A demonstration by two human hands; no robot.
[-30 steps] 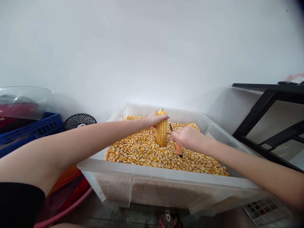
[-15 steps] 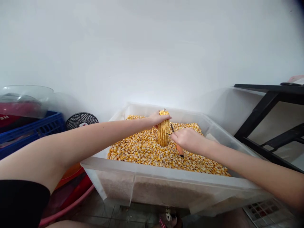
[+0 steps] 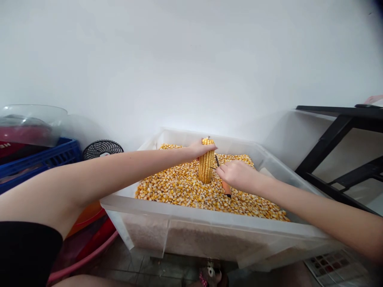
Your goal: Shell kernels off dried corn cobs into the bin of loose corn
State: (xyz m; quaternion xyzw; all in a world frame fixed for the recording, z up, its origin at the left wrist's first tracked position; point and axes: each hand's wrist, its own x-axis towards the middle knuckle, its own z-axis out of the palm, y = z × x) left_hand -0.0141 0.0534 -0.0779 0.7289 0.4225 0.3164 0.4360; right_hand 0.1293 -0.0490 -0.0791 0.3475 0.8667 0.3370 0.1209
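- Corn cob (image 3: 206,166): one ear, standing upright at the centre of the frame, its base sunk in loose kernels (image 3: 185,189) inside a translucent plastic tub (image 3: 209,231).
- The cob is golden yellow, its kernel rows intact on the visible side, with a short stub at the tip.
- Two hands work it. The left hand (image 3: 201,148) reaches in from the left, fingers closed around the cob's upper part.
- The right hand (image 3: 236,175) comes from the lower right, fingers gripping one orange-handled tool (image 3: 226,188); its dark metal tip rests against the cob's right side.
- Kernels, too many to count, cover the tub's floor.
- At the left of the frame: one blue crate (image 3: 38,159), one small black fan (image 3: 102,148), one clear lidded container (image 3: 30,123) holding something red, and a red-and-pink basin (image 3: 89,247) below.
- At the right edge: one black metal frame (image 3: 335,131) against the white wall.
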